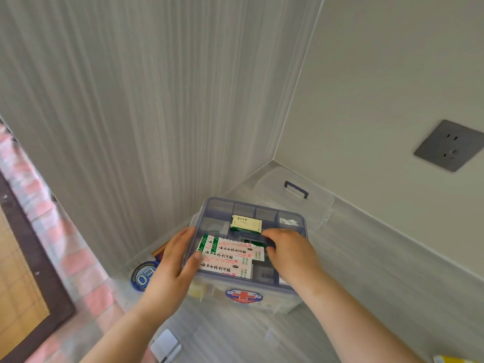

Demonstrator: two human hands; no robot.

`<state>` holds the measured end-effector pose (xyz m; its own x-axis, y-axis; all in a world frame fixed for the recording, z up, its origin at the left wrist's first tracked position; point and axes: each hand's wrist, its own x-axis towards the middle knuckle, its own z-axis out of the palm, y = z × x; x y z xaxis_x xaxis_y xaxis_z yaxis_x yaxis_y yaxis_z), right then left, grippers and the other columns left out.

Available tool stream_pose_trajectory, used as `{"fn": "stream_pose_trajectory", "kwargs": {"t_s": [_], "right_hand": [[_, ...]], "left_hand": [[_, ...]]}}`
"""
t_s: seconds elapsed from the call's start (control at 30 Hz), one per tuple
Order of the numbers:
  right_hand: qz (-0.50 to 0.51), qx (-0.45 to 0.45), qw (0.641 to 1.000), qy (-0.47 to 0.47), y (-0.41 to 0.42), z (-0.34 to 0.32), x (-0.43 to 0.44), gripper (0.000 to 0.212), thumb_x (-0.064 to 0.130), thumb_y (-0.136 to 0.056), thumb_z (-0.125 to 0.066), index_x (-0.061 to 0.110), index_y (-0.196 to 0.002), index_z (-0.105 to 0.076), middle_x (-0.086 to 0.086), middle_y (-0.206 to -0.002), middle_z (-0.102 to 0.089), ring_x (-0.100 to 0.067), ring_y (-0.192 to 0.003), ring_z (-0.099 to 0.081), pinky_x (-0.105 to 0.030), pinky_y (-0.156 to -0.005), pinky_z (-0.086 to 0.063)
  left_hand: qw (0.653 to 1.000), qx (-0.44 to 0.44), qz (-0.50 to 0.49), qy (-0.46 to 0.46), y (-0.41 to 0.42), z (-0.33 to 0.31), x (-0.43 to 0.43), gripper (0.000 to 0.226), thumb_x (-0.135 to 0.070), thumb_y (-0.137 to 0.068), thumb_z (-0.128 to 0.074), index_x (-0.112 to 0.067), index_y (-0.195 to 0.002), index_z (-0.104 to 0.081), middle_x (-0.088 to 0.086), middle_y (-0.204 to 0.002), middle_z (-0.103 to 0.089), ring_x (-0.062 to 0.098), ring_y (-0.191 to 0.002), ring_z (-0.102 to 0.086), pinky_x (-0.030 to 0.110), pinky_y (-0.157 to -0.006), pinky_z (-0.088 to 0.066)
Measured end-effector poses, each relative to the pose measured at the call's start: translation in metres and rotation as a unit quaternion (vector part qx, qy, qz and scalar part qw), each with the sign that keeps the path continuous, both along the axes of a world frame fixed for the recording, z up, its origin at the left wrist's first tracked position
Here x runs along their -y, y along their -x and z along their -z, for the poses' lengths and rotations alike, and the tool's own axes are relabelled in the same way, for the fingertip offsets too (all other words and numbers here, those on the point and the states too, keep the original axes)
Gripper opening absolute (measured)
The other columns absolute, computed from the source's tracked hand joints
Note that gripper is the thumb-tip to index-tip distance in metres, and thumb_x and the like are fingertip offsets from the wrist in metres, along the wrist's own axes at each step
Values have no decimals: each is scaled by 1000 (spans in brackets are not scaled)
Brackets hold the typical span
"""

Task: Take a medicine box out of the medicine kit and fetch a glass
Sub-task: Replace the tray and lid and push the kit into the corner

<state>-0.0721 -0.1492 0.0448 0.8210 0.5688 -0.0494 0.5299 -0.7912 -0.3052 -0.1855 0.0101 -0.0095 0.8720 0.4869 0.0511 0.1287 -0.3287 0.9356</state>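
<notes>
— Where do we stand?

— Our left hand [175, 260] clasps the near-left rim of the medicine kit [245, 281] on the surface [366, 271]; our right hand [286, 248] curls over the tray's middle handle; whether it grips, we cannot tell.

— And the boxes?

— Light, stiff card, we judge; pinch one by its long edges. White boxes [230, 258] with Chinese print lie nearest, a yellow box [246, 223] behind. The kit shows a red cross [243, 295]. No glass in sight.
</notes>
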Motion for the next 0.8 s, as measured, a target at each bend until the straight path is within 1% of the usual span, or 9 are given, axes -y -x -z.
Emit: {"fn": "stream_pose_trajectory", "kwargs": {"t_s": [0.1,0.17,0.27,0.37,0.47,0.57,0.67,0.73,0.8], "right_hand": [[-3,2,1000,-14,0,0,2,33,13,-89,-45,19,-121,-53,-4,-123,-62,-22,-107,-58,-29,-82,-48],[-7,-5,1000,-14,-3,0,2,31,11,-89,-45,17,-118,-56,-6,-120,-63,-23,-104,-59,-29,-81,-48],[-10,-5,1000,1,-6,-1,1,28,8,-89,-44,14,-112,-59,-9,-114,-65,-26,-98,-61,-32,-77,-50],[-20,0,1000,21,-7,1,-2,26,8,-88,-48,13,-112,-58,-10,-114,-64,-26,-99,-61,-32,-77,-51],[-28,7,999,23,-5,5,-1,32,11,-88,-49,14,-120,-52,-9,-122,-56,-23,-110,-54,-32,-83,-48],[-18,37,999,-33,-4,12,14,46,23,-88,-49,22,-133,-38,-2,-141,-39,-20,-128,-35,-32,-103,-32],[57,67,990,-114,-5,16,33,52,30,-89,-48,23,-137,-30,0,-151,-21,-18,-138,-15,-30,-112,-13],[102,13,987,-122,-8,22,42,54,29,-92,-43,21,-140,-20,-1,-155,-10,-17,-141,-7,-28,-114,-6],[111,-57,984,-131,-11,28,45,55,26,-93,-39,21,-142,-13,-1,-155,-5,-15,-142,-3,-26,-115,-4]], "left_hand": [[1000,-4,-4,17,-1,-1,2,44,-10,-93,-45,-18,-135,-33,-8,-134,-33,1,-121,-26,20,-104,-16],[1000,-14,-6,21,-1,-3,0,46,-11,-92,-48,-18,-135,-34,-5,-139,-34,2,-123,-27,21,-105,-17],[997,-56,17,-54,-1,-9,-10,49,-21,-90,-52,-20,-136,-34,-3,-146,-31,11,-132,-28,30,-110,-23],[983,-110,43,-141,0,-13,-12,55,-35,-91,-46,-24,-140,-24,-4,-151,-24,17,-136,-25,35,-112,-22],[980,-120,50,-154,0,-13,-10,55,-37,-92,-41,-27,-141,-17,-4,-153,-18,18,-138,-21,35,-112,-19],[982,-118,40,-143,0,-14,-10,52,-31,-92,-45,-25,-140,-23,-2,-153,-16,22,-137,-23,41,-113,-20],[983,-51,-1,-177,0,-22,-5,46,-32,-93,-44,-20,-136,-33,3,-151,-23,28,-134,-31,44,-111,-25],[971,-35,19,-238,-4,-28,2,58,-45,-84,-33,-17,-135,-37,6,-149,-28,28,-134,-30,40,-111,-20],[949,-56,58,-305,-13,-30,10,71,-55,-78,-18,-17,-137,-32,5,-151,-24,23,-138,-24,35,-113,-14]]}}
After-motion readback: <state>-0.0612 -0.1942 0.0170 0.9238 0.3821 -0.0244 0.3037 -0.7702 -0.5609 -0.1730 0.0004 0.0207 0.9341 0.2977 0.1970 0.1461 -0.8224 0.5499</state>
